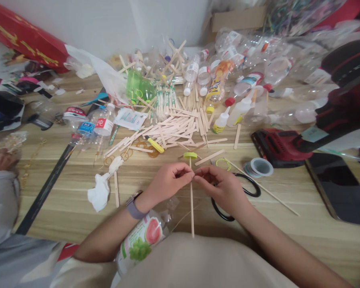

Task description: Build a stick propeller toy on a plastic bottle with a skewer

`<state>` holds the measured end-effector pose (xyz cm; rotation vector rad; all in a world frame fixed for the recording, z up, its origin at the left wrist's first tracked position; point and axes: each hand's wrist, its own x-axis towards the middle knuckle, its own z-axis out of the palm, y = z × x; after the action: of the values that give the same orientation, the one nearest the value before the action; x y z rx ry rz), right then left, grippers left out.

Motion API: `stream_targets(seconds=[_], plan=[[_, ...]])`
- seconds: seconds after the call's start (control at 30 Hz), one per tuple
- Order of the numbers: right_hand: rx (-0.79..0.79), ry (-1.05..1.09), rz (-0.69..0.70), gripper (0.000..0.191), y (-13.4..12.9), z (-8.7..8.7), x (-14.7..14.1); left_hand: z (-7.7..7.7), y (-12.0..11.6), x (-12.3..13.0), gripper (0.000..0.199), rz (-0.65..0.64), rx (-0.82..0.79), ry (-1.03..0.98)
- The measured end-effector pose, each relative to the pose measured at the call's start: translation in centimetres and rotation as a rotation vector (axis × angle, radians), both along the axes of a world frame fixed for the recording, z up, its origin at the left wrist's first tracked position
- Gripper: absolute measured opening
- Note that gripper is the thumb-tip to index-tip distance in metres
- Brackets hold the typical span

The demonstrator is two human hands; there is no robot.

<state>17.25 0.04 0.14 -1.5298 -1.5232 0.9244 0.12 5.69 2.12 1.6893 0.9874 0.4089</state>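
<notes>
A: What is nearest to the person?
B: A bottle with a fruit label (139, 242) lies beside the left forearm. Next to it is a thin stick (192, 212), which slants from the lap away over the desk (63, 200).
A: And the hands?
B: The left hand (168, 182) and the right hand (223, 187) both pinch this stick below its far end, fingertips meeting (if something smaller is between them, I cannot tell).
A: How far is the work?
B: I would judge it at an early stage. A yellow-green cap (190, 155) already sits at the stick's far end; how firmly, I cannot say. The lower end appears bare.
A: What remains unused?
B: On the right, another thin stick (276, 197) and a yellow-green ring (223, 164) lie loose. Farther, there is a heap of flat wooden sticks (174, 128), and behind it, many plastic bottles (192, 72).
</notes>
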Motion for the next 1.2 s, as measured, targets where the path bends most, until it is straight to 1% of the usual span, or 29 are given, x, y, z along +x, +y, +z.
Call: stream_targets(seconds=[0.17, 0.37, 0.5, 0.67, 0.83, 0.9, 0.97, 1.07, 1.2], plan=[[0.018, -0.032, 0.003, 0.011, 0.1, 0.0, 0.0, -0.1, 0.1, 0.0, 0.02, -0.009, -0.023, -0.01], [0.012, -0.021, 0.004, 0.013, 0.0, 0.0, -0.1, -0.1, 0.1, 0.0, 0.02, 0.045, -0.186, -0.088], [0.008, 0.012, 0.01, 0.015, -0.1, -0.1, -0.1, 0.0, 0.1, 0.1, 0.02, 0.069, -0.201, -0.085], [0.024, -0.027, -0.011, 0.013, -0.1, -0.2, -0.2, 0.1, 0.1, 0.1, 0.02, 0.054, -0.207, -0.062], [0.052, -0.071, -0.008, 0.011, -0.1, -0.3, -0.3, -0.1, 0.1, 0.1, 0.019, 0.07, -0.258, -0.107], [0.095, -0.102, -0.007, 0.011, -0.1, -0.4, -0.3, -0.1, 0.1, 0.2, 0.018, 0.084, -0.284, -0.129], [0.171, -0.139, -0.001, 0.011, -0.2, -0.6, -0.3, -0.1, 0.1, 0.3, 0.019, 0.099, -0.308, -0.145], [0.327, -0.191, -0.014, 0.011, -0.3, -1.0, -0.3, -0.1, 0.1, 0.4, 0.02, 0.121, -0.338, -0.157], [0.544, -0.315, -0.062, 0.01, -0.5, -1.4, -0.4, -0.7, 0.1, 0.3, 0.024, 0.125, -0.392, -0.167]])
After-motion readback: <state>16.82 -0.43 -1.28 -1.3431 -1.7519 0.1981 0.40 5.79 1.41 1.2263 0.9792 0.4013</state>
